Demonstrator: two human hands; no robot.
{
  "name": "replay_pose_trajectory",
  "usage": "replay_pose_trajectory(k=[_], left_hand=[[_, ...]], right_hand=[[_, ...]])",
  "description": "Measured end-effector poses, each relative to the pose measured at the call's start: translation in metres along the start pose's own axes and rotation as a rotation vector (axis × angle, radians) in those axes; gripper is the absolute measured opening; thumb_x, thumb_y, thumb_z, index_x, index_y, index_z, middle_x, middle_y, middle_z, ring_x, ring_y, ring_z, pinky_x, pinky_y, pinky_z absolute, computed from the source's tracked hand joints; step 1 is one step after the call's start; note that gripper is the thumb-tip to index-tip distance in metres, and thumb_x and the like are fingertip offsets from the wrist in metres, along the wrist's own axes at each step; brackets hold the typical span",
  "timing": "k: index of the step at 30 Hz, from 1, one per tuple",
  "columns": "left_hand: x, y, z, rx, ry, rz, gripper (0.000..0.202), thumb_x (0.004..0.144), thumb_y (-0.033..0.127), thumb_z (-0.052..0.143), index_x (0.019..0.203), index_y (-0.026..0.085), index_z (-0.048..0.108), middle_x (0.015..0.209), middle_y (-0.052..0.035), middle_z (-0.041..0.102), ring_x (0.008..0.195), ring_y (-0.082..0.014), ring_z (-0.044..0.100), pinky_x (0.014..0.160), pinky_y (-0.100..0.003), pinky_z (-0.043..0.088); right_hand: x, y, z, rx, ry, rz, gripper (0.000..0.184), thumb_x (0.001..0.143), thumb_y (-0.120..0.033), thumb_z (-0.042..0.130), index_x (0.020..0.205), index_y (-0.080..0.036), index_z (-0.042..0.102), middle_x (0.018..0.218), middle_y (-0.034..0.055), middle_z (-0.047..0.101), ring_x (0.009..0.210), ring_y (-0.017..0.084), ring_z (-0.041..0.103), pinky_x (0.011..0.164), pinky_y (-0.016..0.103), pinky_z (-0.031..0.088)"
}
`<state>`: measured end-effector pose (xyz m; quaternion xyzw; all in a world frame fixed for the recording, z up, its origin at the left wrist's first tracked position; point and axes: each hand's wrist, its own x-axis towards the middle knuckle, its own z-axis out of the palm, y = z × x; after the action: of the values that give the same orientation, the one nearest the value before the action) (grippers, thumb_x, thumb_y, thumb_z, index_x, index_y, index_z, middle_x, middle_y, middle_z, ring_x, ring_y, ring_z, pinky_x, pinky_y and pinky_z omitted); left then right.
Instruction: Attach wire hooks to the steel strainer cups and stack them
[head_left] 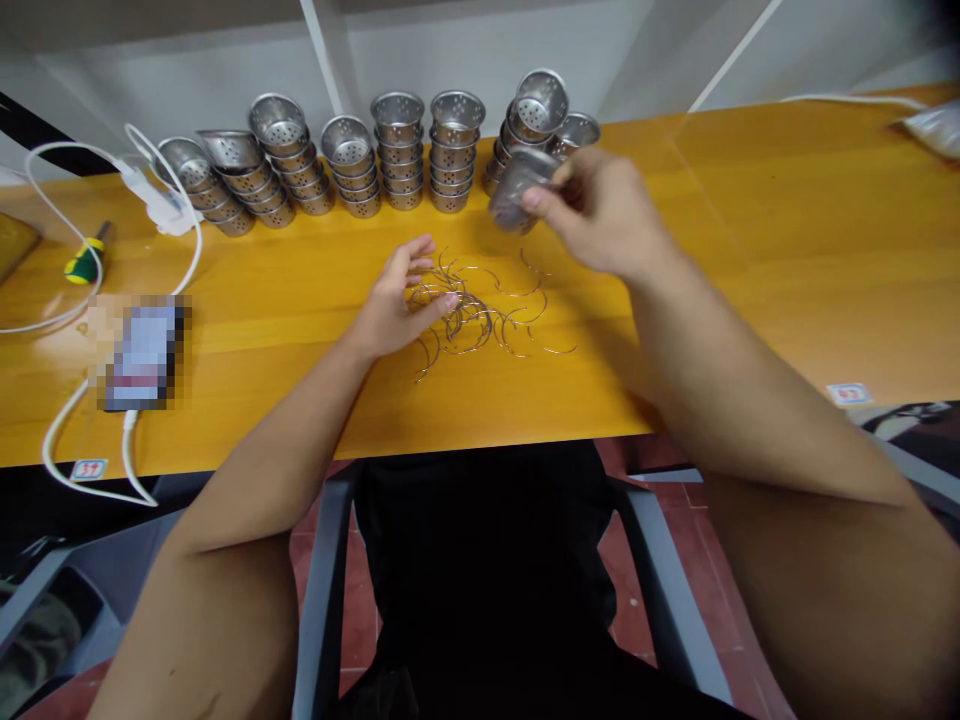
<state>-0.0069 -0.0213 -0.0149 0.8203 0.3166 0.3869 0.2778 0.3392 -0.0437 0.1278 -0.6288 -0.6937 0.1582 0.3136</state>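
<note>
In my right hand (600,205) is a metal cup (517,188), gripped at its side between thumb and fingers and smeared by motion. It is held in front of the rightmost stacks of perforated metal cups (541,105). My left hand (401,300) holds nothing, its fingers apart at the left edge of a loose pile of thin curved wires (480,315). The left thumb lies over some of the wires; whether it touches them I cannot tell. More stacks of perforated cups (454,150) stand in a row along the back of the table.
A phone (146,355) with a white charging cable (129,440) lies on the left of the yellow table (750,300). Behind it are a green-and-yellow screwdriver (86,262) and a white power adapter (169,205). A plastic bag (934,130) lies at the far right.
</note>
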Motion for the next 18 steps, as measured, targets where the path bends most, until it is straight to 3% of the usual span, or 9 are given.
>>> replay_pose_trajectory(k=[2, 4, 8, 14, 18], left_hand=[[0.001, 0.004, 0.003, -0.015, -0.001, 0.007, 0.114, 0.11, 0.086, 0.094, 0.196, 0.034, 0.042, 0.196, -0.022, 0.065, 0.173, -0.0457, 0.076, 0.139, -0.064, 0.073], [0.002, 0.009, 0.003, -0.02, 0.018, 0.001, 0.117, 0.107, 0.092, 0.095, 0.195, 0.034, 0.044, 0.19, -0.021, 0.07, 0.172, -0.0461, 0.077, 0.139, -0.065, 0.073], [0.005, 0.023, -0.006, -0.001, 0.055, -0.059, 0.103, 0.105, 0.1, 0.09, 0.177, 0.03, 0.065, 0.161, -0.0159, 0.087, 0.154, -0.0444, 0.087, 0.136, -0.067, 0.076], [0.008, 0.023, -0.014, -0.092, -0.031, -0.089, 0.097, 0.094, 0.109, 0.094, 0.149, 0.03, 0.078, 0.135, -0.0107, 0.092, 0.127, -0.0376, 0.094, 0.12, -0.063, 0.082], [0.009, 0.002, -0.015, -0.104, 0.002, -0.142, 0.106, 0.087, 0.102, 0.107, 0.154, 0.028, 0.073, 0.147, -0.0147, 0.091, 0.135, -0.0405, 0.094, 0.125, -0.064, 0.081]], right_hand=[[-0.014, -0.014, 0.026, 0.064, -0.034, -0.157, 0.036, 0.124, -0.046, 0.096, 0.109, -0.026, 0.07, 0.108, 0.0056, 0.079, 0.093, 0.023, 0.066, 0.097, 0.041, 0.058], [-0.026, -0.022, 0.052, 0.13, -0.084, -0.265, 0.044, 0.122, -0.068, 0.094, 0.113, -0.03, 0.074, 0.11, 0.0065, 0.081, 0.099, 0.029, 0.072, 0.103, 0.048, 0.067], [-0.036, -0.02, 0.086, 0.26, -0.128, -0.336, 0.06, 0.114, -0.092, 0.089, 0.115, -0.032, 0.079, 0.114, 0.0106, 0.083, 0.104, 0.034, 0.075, 0.106, 0.057, 0.072], [-0.028, -0.003, 0.084, 0.364, -0.104, -0.369, 0.065, 0.11, -0.096, 0.09, 0.111, -0.032, 0.079, 0.122, 0.0111, 0.084, 0.112, 0.035, 0.077, 0.112, 0.057, 0.072], [-0.026, 0.007, 0.077, 0.348, -0.029, -0.395, 0.055, 0.11, -0.086, 0.095, 0.115, -0.034, 0.082, 0.129, 0.0145, 0.082, 0.129, 0.043, 0.076, 0.125, 0.069, 0.069]])
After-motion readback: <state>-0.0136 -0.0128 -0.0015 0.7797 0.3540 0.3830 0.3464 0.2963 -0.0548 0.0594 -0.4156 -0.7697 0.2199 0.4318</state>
